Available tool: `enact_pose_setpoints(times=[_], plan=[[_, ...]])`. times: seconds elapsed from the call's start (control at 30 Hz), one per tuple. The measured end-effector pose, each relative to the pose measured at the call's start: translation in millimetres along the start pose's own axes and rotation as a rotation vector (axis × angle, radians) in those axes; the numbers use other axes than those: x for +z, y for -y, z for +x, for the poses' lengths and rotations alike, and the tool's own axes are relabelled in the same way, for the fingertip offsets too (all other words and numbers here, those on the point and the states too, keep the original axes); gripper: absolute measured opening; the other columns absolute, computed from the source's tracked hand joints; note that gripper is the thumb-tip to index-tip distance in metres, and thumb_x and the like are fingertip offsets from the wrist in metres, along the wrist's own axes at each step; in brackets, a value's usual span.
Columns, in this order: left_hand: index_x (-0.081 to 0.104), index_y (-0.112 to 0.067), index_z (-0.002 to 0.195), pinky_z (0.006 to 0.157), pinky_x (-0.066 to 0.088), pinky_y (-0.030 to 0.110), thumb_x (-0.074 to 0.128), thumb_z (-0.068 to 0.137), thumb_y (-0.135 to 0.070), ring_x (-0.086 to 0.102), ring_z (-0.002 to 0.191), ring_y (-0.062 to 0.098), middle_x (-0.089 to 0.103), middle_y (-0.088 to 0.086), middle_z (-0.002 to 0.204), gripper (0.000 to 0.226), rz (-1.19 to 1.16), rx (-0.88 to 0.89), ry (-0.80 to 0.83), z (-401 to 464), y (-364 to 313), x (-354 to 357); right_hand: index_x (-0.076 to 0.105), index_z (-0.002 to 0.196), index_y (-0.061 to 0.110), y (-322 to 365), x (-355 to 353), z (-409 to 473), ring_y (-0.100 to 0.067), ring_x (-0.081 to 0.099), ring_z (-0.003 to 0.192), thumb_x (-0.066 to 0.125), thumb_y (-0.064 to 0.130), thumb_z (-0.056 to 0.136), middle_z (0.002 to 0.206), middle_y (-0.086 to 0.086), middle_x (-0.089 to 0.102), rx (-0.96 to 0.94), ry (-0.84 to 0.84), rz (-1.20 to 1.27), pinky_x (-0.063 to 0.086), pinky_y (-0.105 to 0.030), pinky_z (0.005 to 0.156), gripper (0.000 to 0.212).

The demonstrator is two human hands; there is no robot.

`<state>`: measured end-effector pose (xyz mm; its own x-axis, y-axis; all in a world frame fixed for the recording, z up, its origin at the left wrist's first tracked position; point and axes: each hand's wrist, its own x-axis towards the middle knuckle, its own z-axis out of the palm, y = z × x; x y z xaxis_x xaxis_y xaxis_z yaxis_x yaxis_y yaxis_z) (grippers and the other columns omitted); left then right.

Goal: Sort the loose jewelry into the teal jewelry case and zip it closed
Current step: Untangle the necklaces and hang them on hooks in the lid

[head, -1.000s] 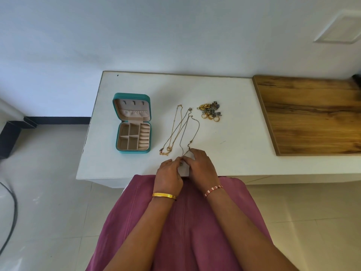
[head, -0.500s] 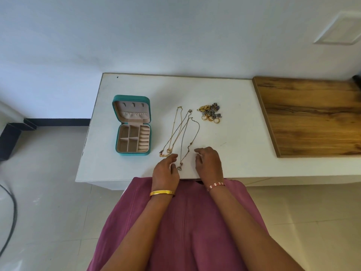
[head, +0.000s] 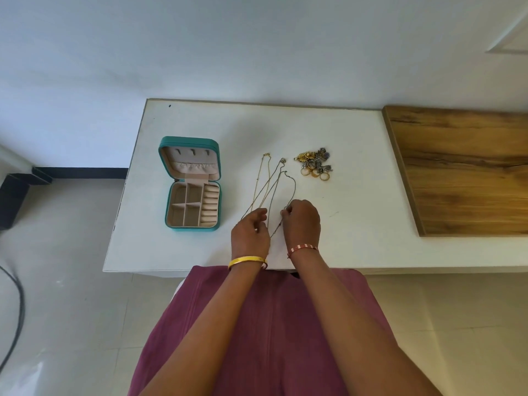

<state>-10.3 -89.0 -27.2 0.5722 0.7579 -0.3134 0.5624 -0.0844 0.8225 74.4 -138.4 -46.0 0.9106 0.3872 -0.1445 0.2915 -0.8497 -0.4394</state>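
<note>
The teal jewelry case (head: 189, 225) lies open at the left of the white table (head: 357, 247), its beige compartments showing nothing inside. Several thin necklaces (head: 267, 181) lie stretched out in the table's middle. A heap of rings and earrings (head: 314, 164) sits behind them to the right. My right hand (head: 303, 222) pinches one thin chain near its lower end. My left hand (head: 250, 234) has its fingers curled over the lower ends of the gold chains; whether it grips one is hidden.
A wooden board (head: 468, 172) covers the table's right part. The wall runs close behind the table. A black cable (head: 17, 310) lies on the tiled floor at the left. My lap in a maroon garment (head: 257, 338) is below the table's front edge.
Both hands parted from each other near the front edge, then moved forward onto the lower ends of the necklaces. The right hand has taken hold of a chain.
</note>
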Motion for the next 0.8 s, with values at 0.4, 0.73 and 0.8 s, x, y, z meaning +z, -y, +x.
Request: enact_pose_setpoints(times=[0.4,0.73,0.8], plan=[[0.061,-0.01,0.116,0.07,0.034,-0.006,0.045,0.089,-0.001,0.059,0.083,0.008,0.065,0.006,0.114,0.032,-0.068,-0.023,0.01,-6,-3,-8,0.063,0.071,0.003,-5,-10,-5,-0.014,0.053,0.064,0.058,0.006,0.08,0.07,-0.007,0.062,0.193,0.044,0.673,0.045,-0.02,0.063,0.011],[0.058,-0.01,0.12,0.1,0.036,0.021,0.042,0.091,0.001,0.055,0.116,0.019,0.061,0.007,0.124,0.035,-0.076,0.172,0.08,-11,-41,-26,0.06,0.068,0.007,13,-69,-21,-0.01,0.048,0.043,0.052,0.0,0.085,0.045,0.002,0.053,0.213,0.355,1.237,0.048,-0.029,0.058,0.02],[0.058,-0.01,0.12,0.101,0.037,0.024,0.042,0.091,0.001,0.055,0.115,0.019,0.061,0.007,0.123,0.035,-0.064,0.207,0.106,-15,-47,-32,0.061,0.068,0.008,18,-80,-26,-0.009,0.043,0.04,0.053,0.002,0.085,0.043,0.003,0.051,0.165,0.374,1.165,0.042,-0.026,0.052,0.02]])
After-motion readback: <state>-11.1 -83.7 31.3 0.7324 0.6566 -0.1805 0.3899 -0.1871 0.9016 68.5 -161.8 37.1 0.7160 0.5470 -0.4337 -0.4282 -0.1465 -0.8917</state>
